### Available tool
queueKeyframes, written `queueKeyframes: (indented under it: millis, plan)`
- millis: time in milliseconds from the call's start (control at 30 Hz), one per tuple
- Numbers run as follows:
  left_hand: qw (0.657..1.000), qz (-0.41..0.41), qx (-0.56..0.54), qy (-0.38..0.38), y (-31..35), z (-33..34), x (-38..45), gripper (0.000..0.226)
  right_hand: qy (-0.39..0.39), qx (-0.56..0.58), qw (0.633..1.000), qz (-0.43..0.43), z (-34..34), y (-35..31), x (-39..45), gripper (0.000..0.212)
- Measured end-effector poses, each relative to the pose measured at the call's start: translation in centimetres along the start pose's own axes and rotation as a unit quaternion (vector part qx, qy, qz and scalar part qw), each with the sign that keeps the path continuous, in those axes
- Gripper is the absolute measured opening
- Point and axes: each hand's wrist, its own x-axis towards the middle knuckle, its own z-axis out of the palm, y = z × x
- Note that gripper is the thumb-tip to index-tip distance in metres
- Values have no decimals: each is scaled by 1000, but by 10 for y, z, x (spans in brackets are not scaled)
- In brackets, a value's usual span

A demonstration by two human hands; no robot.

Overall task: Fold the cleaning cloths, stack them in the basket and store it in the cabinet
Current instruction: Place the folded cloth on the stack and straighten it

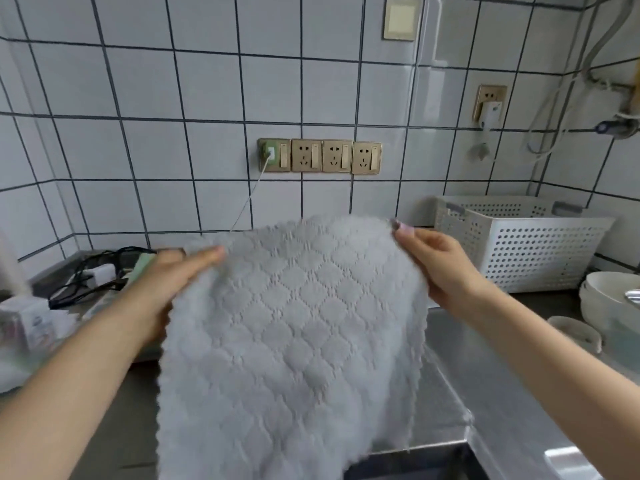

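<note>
A: Your fingers (207,256) on the left hand (166,289) lie nearly straight along the upper left edge of the grey cloth (294,334), at about nine o'clock of it. The cloth hides the thumb, so I cannot tell whether that hand pinches the fabric or only rests against it.

B: And the cloth itself?

A: You hold it up in the middle of the view, spread wide, its quilted diamond pattern facing you. It hangs down over the steel desk (450,393) towards six o'clock, and its lower edge runs out of sight.

B: What lies to the left of it?

A: At nine o'clock, behind your left hand, black cables (86,275) and a white adapter (100,273) lie on the desk by the tiled wall (156,91). All of that is blurred.

B: And straight ahead?

A: At twelve o'clock a row of four wall sockets (320,155), with a white cord plugged into the leftmost one.

B: The right side?

A: Your right hand (440,268) pinches the upper right corner of the cloth, thumb and fingers closed on the fabric, at about two o'clock of it. Beyond that hand, at two to three o'clock, the white perforated basket (540,247) stands on the desk against the wall, well apart from the cloth. At three o'clock, by the right edge, white bowls (609,299) are stacked.
</note>
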Motion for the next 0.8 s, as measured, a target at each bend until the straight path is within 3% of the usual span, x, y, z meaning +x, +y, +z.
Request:
queueKeyframes:
  millis: [100,167,267,400,467,500,533,567,600,667,800]
  plan:
    - [985,-2,171,-22,-52,10,16,20,-1,-282,959,-28,-2,58,10,40]
    - [963,0,266,-35,-77,10,23,24,-13,-350,937,4,-6,90,6,42]
    - [951,-12,306,-39,-104,20,35,48,-9,-338,939,64,-7,110,6,40]
    - [989,-87,123,5,-110,42,57,30,24,-121,979,165,2,109,33,25]
    - [991,-35,124,34,-110,49,73,26,62,-37,981,179,7,110,52,16]
    - [988,-5,153,34,-111,51,80,17,86,-28,982,166,10,112,61,14]
    - [981,14,192,28,-116,52,85,4,101,-67,981,152,11,119,68,28]
    - [969,23,245,25,-122,53,89,27,99,-141,976,132,13,125,69,43]
    - [953,24,302,10,-129,54,86,49,79,-227,965,107,16,132,64,52]
    - [933,48,355,-35,-141,58,69,66,11,-346,937,53,24,141,41,53]
    - [903,133,374,-164,-166,69,20,57,-143,-466,870,-72,33,164,-12,43]
